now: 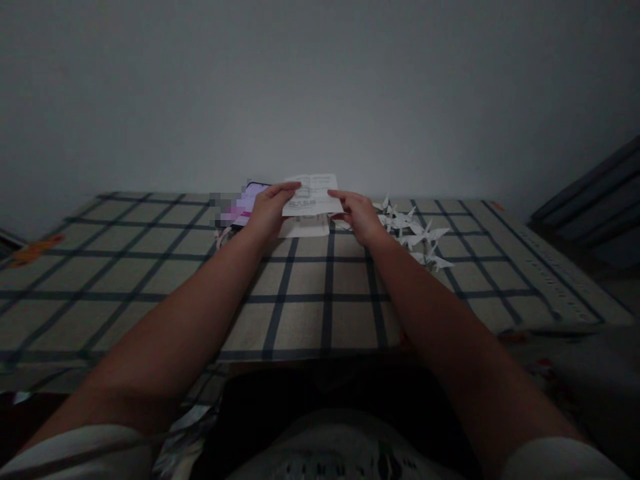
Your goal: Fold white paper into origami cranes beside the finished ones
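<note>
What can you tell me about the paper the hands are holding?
It's a thin, whitish paper with dark printing, too blurred to read. The left hand holds one side, the right hand the other, over the checked cloth. A pale layer shows beneath; I can't tell whether they're joined.

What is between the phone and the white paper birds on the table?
In the head view: the left hand, the printed paper that both hands hold, then the right hand. More paper shows below; whether it is separate, I cannot tell.
</note>
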Action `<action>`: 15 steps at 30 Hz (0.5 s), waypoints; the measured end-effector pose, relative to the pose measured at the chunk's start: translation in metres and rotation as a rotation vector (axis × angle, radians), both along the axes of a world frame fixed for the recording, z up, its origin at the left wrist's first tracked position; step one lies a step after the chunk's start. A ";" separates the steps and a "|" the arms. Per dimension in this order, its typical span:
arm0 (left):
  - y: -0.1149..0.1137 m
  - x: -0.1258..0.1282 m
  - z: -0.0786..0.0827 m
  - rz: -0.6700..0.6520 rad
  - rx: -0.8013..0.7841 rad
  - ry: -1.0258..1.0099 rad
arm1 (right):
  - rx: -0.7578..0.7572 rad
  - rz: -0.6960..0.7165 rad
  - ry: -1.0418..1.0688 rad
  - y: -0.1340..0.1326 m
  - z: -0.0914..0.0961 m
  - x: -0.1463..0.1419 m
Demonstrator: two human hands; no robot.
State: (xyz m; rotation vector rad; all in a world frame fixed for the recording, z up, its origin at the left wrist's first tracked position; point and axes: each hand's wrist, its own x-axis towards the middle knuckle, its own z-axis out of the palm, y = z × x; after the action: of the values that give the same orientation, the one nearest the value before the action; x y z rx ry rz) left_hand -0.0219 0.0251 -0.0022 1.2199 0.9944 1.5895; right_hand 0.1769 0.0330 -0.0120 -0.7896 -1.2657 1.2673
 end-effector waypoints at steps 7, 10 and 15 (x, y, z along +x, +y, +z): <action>-0.006 -0.005 0.007 -0.193 -0.049 -0.057 | 0.035 0.015 -0.076 0.001 0.000 0.001; -0.009 -0.005 0.008 -0.255 -0.032 -0.003 | 0.038 -0.038 -0.087 0.004 -0.001 0.002; -0.013 0.002 0.007 -0.124 0.032 0.164 | 0.048 -0.099 -0.083 0.008 -0.004 0.003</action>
State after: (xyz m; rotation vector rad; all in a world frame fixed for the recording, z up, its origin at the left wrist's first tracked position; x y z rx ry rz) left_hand -0.0195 0.0117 0.0046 1.4238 0.9788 1.4322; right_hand 0.1798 0.0413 -0.0161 -0.8676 -1.3029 1.1312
